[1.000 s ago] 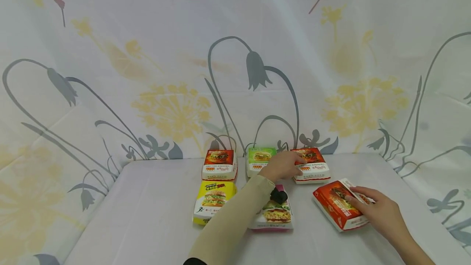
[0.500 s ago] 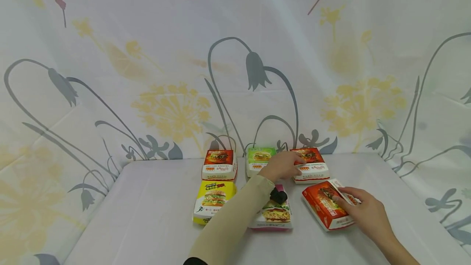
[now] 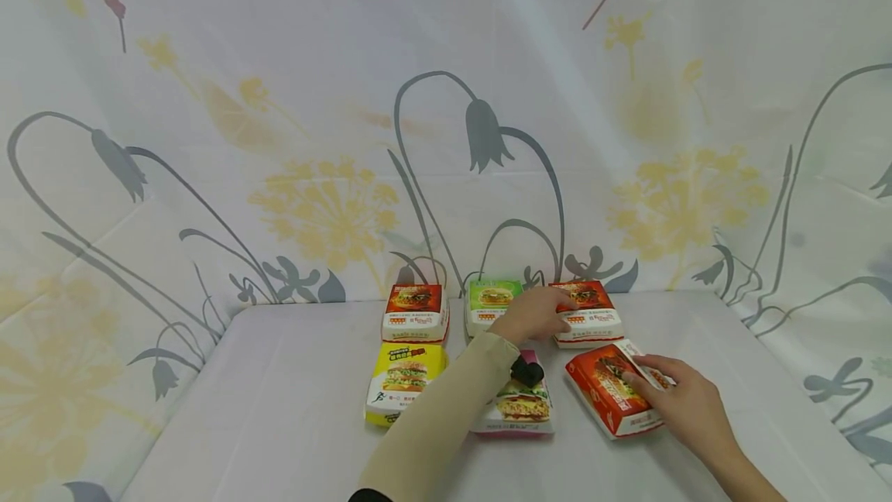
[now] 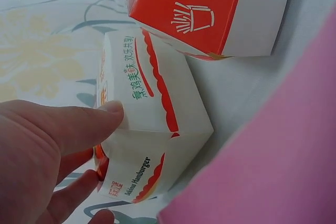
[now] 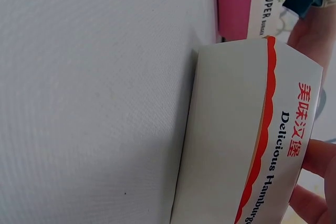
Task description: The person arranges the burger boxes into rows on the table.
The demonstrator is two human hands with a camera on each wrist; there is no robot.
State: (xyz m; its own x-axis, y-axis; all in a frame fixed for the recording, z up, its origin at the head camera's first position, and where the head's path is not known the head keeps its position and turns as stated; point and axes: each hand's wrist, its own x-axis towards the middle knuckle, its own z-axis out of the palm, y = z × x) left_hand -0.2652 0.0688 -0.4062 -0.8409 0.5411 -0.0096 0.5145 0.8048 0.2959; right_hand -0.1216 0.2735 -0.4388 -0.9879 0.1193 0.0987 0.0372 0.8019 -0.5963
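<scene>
My left hand (image 3: 535, 314) reaches to the back right red-and-white burger box (image 3: 595, 325). Its thumb rests on the white side and its fingers lie over the lid's edge in the left wrist view. With my right hand (image 3: 690, 409) I grip another red burger box (image 3: 613, 397), turned at an angle in front of that one; the thumb is on its lid. The white side of this box fills much of the right wrist view, with fingertips (image 5: 310, 203) at the far edge. A pink burger box (image 3: 523, 409) lies just left, partly hidden by the left forearm.
A green burger box (image 3: 491, 304) stands in the back row, partly behind the left hand, beside a red-and-white one (image 3: 416, 316). In front on the left lies a yellow box (image 3: 404, 382). A flower-patterned cloth (image 3: 313, 138) hangs behind the white table (image 3: 265, 393).
My right hand has slid its red box leftward, closer to the pink box and the back right box, with only a slight shift lately. My left hand stays at its box.
</scene>
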